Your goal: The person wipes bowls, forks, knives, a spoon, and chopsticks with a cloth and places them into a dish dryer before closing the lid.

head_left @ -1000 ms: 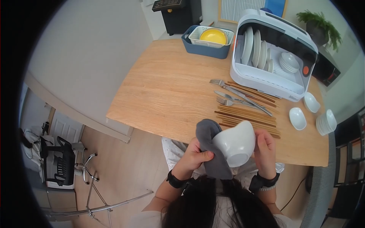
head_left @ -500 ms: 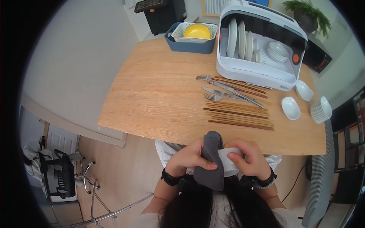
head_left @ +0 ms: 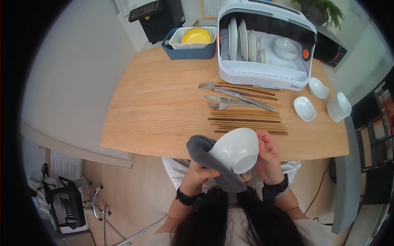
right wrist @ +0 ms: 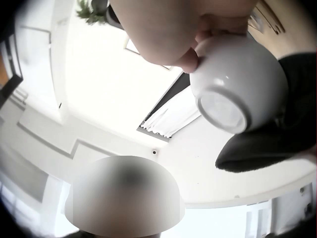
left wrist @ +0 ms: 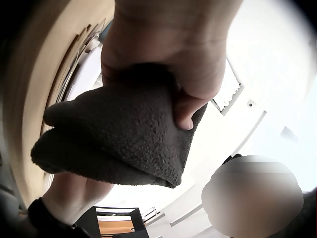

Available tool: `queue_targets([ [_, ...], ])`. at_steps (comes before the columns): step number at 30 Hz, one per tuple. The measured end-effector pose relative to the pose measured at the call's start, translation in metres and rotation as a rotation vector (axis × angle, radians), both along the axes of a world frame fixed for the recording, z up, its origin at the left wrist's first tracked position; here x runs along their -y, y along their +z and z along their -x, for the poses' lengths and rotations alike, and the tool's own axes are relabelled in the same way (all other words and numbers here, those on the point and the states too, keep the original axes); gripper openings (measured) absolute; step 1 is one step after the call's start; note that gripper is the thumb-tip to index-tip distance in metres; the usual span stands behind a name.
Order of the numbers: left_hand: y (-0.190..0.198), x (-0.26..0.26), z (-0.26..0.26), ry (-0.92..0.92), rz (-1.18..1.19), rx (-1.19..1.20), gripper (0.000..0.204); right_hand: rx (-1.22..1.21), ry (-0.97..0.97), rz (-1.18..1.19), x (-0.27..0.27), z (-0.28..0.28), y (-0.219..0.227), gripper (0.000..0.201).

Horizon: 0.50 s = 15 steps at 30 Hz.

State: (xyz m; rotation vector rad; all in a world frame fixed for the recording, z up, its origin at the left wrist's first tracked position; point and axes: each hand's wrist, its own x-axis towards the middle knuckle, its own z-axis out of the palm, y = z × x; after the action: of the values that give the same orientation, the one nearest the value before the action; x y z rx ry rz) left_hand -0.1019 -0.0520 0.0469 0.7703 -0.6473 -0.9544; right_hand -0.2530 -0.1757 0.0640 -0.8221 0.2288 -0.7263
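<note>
A white bowl (head_left: 232, 148) is tipped on its side above the table's front edge, its foot ring toward the person. My right hand (head_left: 268, 158) grips its rim on the right; in the right wrist view the thumb presses close by the bowl (right wrist: 237, 74). On the other side my left hand (head_left: 200, 174) holds a folded dark grey cloth (head_left: 213, 164) against the bowl, thumb over the fabric. The left wrist view shows the cloth (left wrist: 124, 134) covering most of the left fingers and hiding the bowl.
Chopsticks (head_left: 246, 121), forks (head_left: 217, 105) and knives lie beyond the bowl. Behind them stands a white dish rack (head_left: 262, 76) with plates and small bowls. A blue basket (head_left: 191, 53) is at the back left. White dishes (head_left: 304, 108) and a bowl stack (head_left: 339, 107) stand right.
The bowl has swung from nearly covered between both hands back to showing its outside and foot. The right hand has shifted to its rim. The head view has moved right.
</note>
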Motion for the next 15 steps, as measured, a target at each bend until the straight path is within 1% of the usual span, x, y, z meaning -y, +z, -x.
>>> queue_targets([
  [1, -0.002, 0.000, -0.001, 0.029, -0.015, 0.142, 0.064, 0.046, 0.004, 0.048, 0.003, -0.001, -0.001, 0.033],
  [2, 0.005, 0.004, -0.026, -0.117, 0.073, 0.750, 0.059, 0.047, 0.003, 0.050, 0.007, 0.002, 0.003, 0.033],
  [3, 0.012, 0.003, -0.024, -0.116, 0.074, 0.751, 0.059, -0.071, 0.084, 0.145, 0.013, 0.008, 0.011, 0.031],
  [4, 0.030, 0.002, -0.016, -0.178, -0.045, 0.738, 0.056, -0.190, 0.165, 0.237, 0.017, 0.012, 0.019, 0.029],
  [5, 0.039, 0.002, -0.011, -0.240, -0.165, 0.721, 0.053, -0.191, 0.166, 0.235, 0.019, 0.013, 0.029, 0.029],
  [6, 0.038, 0.004, -0.010, -0.329, -0.214, 0.672, 0.051, -0.309, 0.274, 0.439, 0.021, 0.013, 0.038, 0.027],
  [7, 0.037, 0.006, -0.010, -0.326, -0.212, 0.674, 0.051, -0.425, 0.381, 0.647, 0.023, 0.011, 0.045, 0.027],
  [8, 0.036, 0.006, -0.010, -0.391, -0.235, 0.643, 0.052, -0.443, 0.398, 0.993, 0.022, 0.006, 0.048, 0.031],
  [9, 0.036, 0.007, -0.011, -0.456, -0.258, 0.612, 0.053, -0.441, 0.398, 0.996, 0.018, 0.004, 0.050, 0.031],
  [10, 0.037, 0.007, -0.011, -0.454, -0.255, 0.615, 0.053, -0.454, 0.379, 0.840, 0.013, 0.002, 0.052, 0.032],
  [11, 0.037, 0.005, -0.011, -0.430, -0.274, 0.421, 0.054, -0.464, 0.359, 0.683, 0.010, 0.001, 0.052, 0.032],
  [12, 0.037, 0.003, -0.011, -0.403, -0.292, 0.228, 0.055, -0.461, 0.359, 0.685, 0.010, 0.001, 0.051, 0.032],
  [13, 0.037, 0.002, -0.010, -0.398, -0.290, 0.231, 0.055, -0.411, 0.333, 0.601, 0.011, -0.001, 0.049, 0.032],
  [14, 0.037, 0.001, -0.010, -0.332, -0.243, 0.230, 0.055, -0.361, 0.309, 0.517, 0.011, -0.002, 0.046, 0.032],
  [15, 0.036, -0.001, -0.009, -0.266, -0.196, 0.230, 0.056, -0.358, 0.314, 0.520, 0.011, -0.002, 0.044, 0.032],
])
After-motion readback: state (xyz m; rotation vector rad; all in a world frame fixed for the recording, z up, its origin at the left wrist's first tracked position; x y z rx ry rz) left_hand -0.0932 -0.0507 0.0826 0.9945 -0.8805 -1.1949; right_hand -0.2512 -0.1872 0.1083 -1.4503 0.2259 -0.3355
